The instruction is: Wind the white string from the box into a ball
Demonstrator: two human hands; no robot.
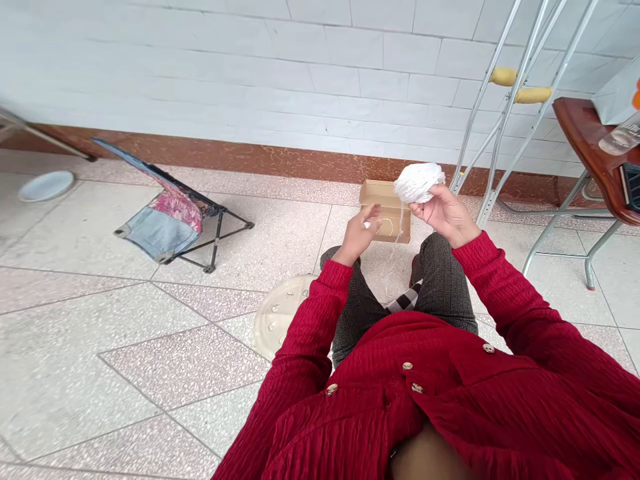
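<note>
My right hand [445,213] grips a ball of white yarn [419,182] at its lower right side, fingers and thumb closed on it. From the ball a loose strand [401,219] hangs down towards the floor between my knees. My left hand [358,235] is off to the left and a little lower, its fingers apart and partly curled. Beyond and beneath both hands, an open cardboard box [384,192] lies on the floor near the wall. A thin white loop shows at the box, close to my left fingertips; whether they touch it, I cannot tell.
A folding stool [173,227] with denim and floral fabric stands at the left. A round, pale stool top [280,317] is beside my left leg. Crutches [500,120] lean on the wall at right, near a brown chair [583,133] bearing a bottle. A white lid-like disc [47,186] lies far left.
</note>
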